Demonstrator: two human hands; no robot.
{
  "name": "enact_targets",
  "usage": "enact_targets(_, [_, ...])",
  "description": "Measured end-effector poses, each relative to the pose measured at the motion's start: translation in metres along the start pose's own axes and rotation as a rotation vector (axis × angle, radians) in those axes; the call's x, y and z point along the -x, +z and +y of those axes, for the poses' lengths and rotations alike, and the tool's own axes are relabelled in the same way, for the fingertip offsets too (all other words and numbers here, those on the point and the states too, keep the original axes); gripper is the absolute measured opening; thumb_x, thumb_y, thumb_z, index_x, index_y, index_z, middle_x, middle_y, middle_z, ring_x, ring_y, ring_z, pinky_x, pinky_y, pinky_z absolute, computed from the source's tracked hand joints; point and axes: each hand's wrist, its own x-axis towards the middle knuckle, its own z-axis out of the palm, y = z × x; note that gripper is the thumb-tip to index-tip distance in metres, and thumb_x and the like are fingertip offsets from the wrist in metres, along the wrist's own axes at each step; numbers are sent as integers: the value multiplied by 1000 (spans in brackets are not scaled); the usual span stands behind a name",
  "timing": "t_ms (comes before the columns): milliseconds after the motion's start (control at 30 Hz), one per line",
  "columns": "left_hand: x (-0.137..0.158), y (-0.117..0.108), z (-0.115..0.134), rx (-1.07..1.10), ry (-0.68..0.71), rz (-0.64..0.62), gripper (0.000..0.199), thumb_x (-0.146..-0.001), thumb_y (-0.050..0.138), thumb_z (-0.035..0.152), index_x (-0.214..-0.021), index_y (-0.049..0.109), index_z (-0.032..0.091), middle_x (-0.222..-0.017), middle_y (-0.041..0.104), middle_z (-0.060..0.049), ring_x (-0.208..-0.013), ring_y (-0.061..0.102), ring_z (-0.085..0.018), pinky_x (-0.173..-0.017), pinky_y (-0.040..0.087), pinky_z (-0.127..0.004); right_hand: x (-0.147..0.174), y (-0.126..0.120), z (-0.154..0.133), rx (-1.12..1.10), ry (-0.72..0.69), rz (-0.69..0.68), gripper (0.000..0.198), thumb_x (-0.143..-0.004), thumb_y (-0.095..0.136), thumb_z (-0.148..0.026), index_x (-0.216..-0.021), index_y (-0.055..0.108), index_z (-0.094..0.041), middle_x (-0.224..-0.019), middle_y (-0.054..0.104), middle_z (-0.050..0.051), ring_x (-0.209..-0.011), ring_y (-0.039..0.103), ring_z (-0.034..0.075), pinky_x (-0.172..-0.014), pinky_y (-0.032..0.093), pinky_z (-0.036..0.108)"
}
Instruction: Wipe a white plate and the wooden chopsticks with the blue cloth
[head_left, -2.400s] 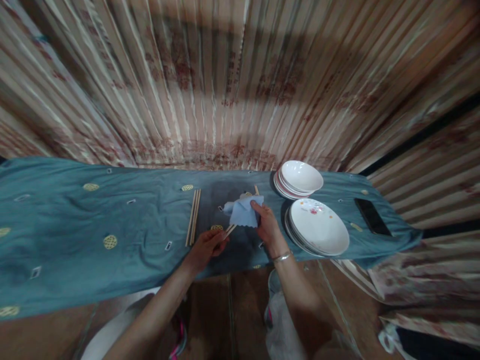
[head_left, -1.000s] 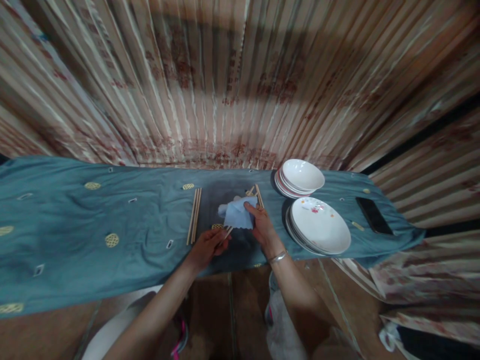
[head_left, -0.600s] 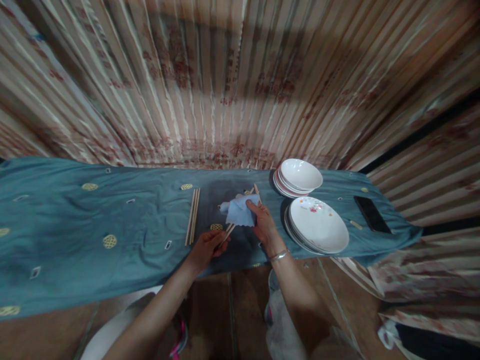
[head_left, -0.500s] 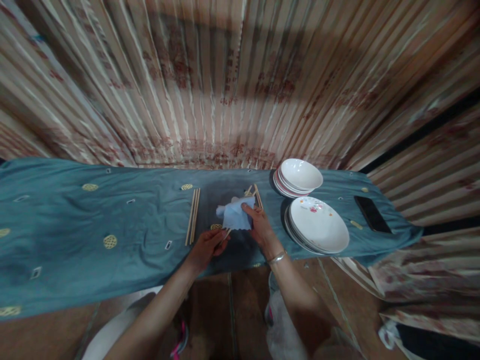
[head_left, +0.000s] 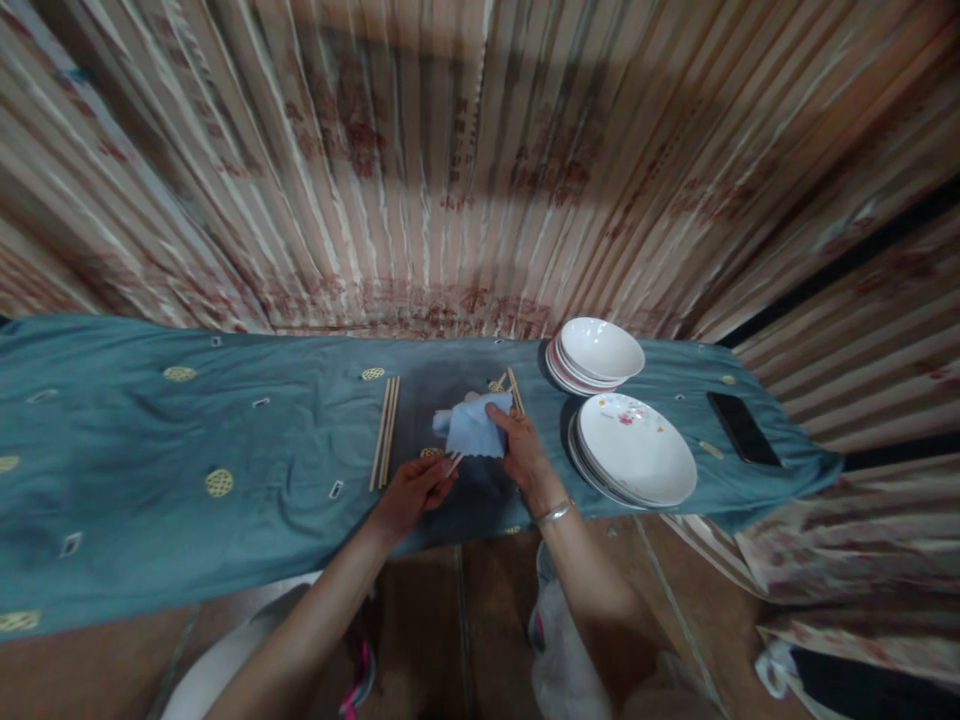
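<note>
My left hand (head_left: 416,490) is closed around the near ends of a pair of chopsticks (head_left: 454,461), which slant up under a light blue cloth (head_left: 474,428). That cloth is gripped in my right hand (head_left: 521,445), thumb on top, and it covers the chopsticks' middle. I cannot see the fingers under the cloth. Left of my hands, several wooden chopsticks (head_left: 387,430) lie side by side on the tablecloth. More chopsticks (head_left: 513,388) lie just beyond my right hand, partly hidden by it and the cloth.
A green patterned tablecloth (head_left: 292,440) covers the long table. To the right stand a stack of white bowls (head_left: 602,348) and a stack of plates (head_left: 637,460) with a floral top one. A black phone (head_left: 744,428) lies near the right end. A pleated curtain (head_left: 450,200) hangs behind.
My right hand and the cloth have shifted slightly right and away from my left hand along the chopsticks, baring a little more of them. The rest looks the same.
</note>
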Motion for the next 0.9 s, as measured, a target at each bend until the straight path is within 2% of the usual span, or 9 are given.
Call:
enact_targets(100, [1, -1, -4, -29, -2, -17, 35, -63, 71, 45, -63, 61, 12, -46, 41, 6, -41, 28, -3, -41, 13, -21, -4, -8, -12, -9, -45, 21, 19, -62, 73, -28, -78, 68, -19, -70, 72, 2, -80, 69, 22, -72, 55, 33])
enact_targets(333, [4, -2, -6, -50, 2, -51, 36, -64, 70, 47, -63, 60, 12, -45, 39, 6, -41, 26, -4, -42, 12, -22, -8, -16, -19, -42, -81, 50, 26, -60, 75, -32, -79, 67, -17, -71, 72, 3, -80, 69, 23, -70, 55, 32])
enact_targets(500, [5, 0, -4, -30, 17, -25, 36, -64, 70, 47, -64, 61, 12, -46, 40, 5, -41, 27, -4, -41, 12, -22, 0, -6, -8, -8, -34, 8, 26, -61, 75, -35, -80, 67, -19, -70, 72, 2, -78, 69, 22, -69, 56, 32])
enact_targets(667, [1, 0, -3, 12, 53, 19, 35, -62, 71, 46, -66, 60, 13, -47, 41, 6, -42, 28, -4, -42, 15, -20, 11, 10, 13, 30, 34, -37, 23, -56, 78, -35, -69, 66, -19, -65, 71, 1, -73, 69, 21, -67, 55, 30])
enact_targets(767, [-2, 0, -3, 34, 96, 37, 35, -62, 71, 45, -59, 55, 14, -48, 40, 6, -43, 28, -4, -42, 17, -20, 17, 17, 25, 31, 42, -71, 25, -54, 79, -35, -68, 67, -17, -63, 70, 1, -70, 68, 20, -65, 55, 29])
enact_targets(900, [-1, 0, -4, 29, 116, 89, 35, -63, 68, 45, -53, 51, 17, -47, 39, 6, -43, 27, -5, -42, 17, -21, 22, 21, 31, 64, 41, -120, 24, -58, 77, -35, -71, 68, -17, -63, 70, 1, -64, 66, 17, -59, 53, 26])
